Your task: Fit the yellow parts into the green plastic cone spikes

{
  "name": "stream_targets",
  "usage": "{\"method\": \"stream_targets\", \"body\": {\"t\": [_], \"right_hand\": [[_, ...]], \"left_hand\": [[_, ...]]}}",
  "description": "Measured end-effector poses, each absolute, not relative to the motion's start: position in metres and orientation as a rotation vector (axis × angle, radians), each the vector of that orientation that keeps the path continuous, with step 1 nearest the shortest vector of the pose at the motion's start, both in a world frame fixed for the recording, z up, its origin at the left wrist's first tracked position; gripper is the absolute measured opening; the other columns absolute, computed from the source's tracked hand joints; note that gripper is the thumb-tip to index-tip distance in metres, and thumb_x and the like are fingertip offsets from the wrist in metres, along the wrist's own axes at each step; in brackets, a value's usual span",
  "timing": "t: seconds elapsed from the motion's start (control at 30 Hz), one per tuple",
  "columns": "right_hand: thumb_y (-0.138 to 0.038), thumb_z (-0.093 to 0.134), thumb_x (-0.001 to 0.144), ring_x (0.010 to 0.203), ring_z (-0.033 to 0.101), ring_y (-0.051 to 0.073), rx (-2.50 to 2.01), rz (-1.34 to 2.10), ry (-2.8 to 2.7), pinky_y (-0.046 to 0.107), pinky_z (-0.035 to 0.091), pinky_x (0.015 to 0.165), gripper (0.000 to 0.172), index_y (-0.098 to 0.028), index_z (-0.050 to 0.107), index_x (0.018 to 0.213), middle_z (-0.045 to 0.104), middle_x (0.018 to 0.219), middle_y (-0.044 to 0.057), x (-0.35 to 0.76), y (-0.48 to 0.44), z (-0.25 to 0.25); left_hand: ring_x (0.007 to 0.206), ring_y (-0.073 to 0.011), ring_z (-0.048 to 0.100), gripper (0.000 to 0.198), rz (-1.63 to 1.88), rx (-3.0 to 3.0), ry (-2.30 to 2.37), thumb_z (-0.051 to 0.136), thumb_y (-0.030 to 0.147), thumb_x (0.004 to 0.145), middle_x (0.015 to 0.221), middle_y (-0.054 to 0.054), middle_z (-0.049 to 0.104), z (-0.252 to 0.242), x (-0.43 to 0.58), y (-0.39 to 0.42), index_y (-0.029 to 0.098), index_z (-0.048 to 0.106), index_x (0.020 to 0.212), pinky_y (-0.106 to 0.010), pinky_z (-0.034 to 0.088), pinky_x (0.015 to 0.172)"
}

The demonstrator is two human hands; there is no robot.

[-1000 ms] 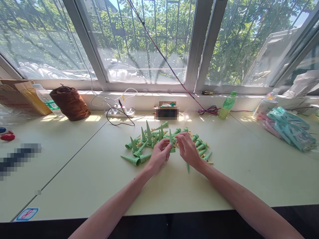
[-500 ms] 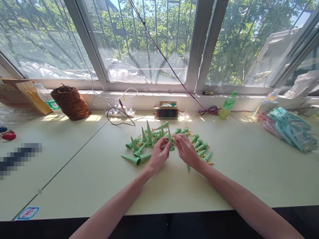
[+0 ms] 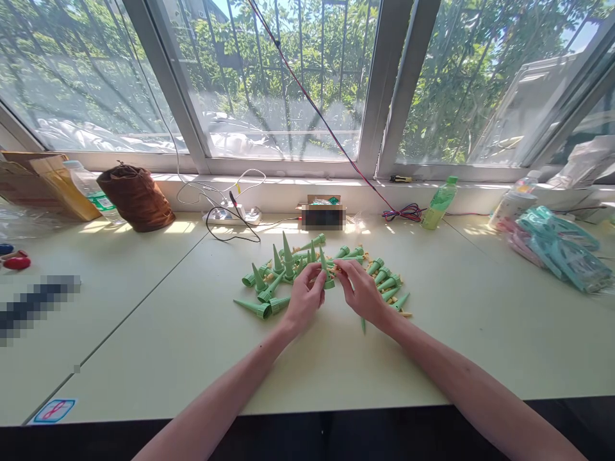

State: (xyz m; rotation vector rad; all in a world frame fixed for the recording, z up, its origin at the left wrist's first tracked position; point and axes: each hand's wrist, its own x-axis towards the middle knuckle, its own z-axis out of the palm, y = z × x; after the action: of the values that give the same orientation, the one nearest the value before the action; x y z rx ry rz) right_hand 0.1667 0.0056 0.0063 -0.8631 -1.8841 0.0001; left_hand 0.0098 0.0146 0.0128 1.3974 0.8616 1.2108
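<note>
My left hand (image 3: pixel 307 291) is closed round a green plastic watering spike (image 3: pixel 323 258), its point upward and its wide collar down. My right hand (image 3: pixel 360 287) meets it from the right, thumb and fingers pinched on a small yellow valve piece (image 3: pixel 337 271) at the spike's side; whether the piece sits in the spike I cannot tell. On the left stand and lie several more green spikes (image 3: pixel 287 259). Beyond and beside my right hand lies another group of spikes (image 3: pixel 383 276) with small yellow pieces among them. One spike tip (image 3: pixel 364 325) shows below my right wrist.
Along the window wall stand a brown drawstring bag (image 3: pixel 137 198), a power strip (image 3: pixel 233 216) with cables, a small box (image 3: pixel 323 214) and a green-labelled bottle (image 3: pixel 439 203). Teal plastic packaging (image 3: pixel 564 246) lies at right. The table's front edge (image 3: pixel 336 413) runs below my forearms.
The spike in my left hand has shifted slightly left and tilts a little more to the left. My right hand stays pinched beside it, nearly still.
</note>
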Motion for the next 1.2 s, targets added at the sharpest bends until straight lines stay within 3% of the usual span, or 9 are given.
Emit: {"method": "stream_targets", "body": {"t": [0.27,1.2], "right_hand": [[-0.011,0.043,0.098,0.091,0.058,0.02,-0.827,-0.008,-1.876,0.034,0.051,0.081,0.021,-0.023,0.052,0.113,0.061,0.096,0.007,0.1657,0.0055,0.0081],[-0.016,0.048,0.096,0.092,0.062,0.021,-0.869,-0.002,-1.932,0.035,0.054,0.078,0.023,-0.022,0.055,0.117,0.063,0.101,0.009,0.1672,0.0058,0.0063]], "left_hand": [[0.04,-0.0025,0.041,0.031,1.252,1.404,0.899,0.061,0.046,0.087,0.082,-0.001,0.061,0.0175,0.0095,0.0129,0.018,0.057,0.099,-0.018,0.031,0.034],[0.041,-0.0024,0.043,0.034,1.281,1.429,0.93,0.064,0.047,0.085,0.085,-0.002,0.063,0.0114,0.0079,0.0154,0.018,0.056,0.102,-0.017,0.033,0.036]]}}
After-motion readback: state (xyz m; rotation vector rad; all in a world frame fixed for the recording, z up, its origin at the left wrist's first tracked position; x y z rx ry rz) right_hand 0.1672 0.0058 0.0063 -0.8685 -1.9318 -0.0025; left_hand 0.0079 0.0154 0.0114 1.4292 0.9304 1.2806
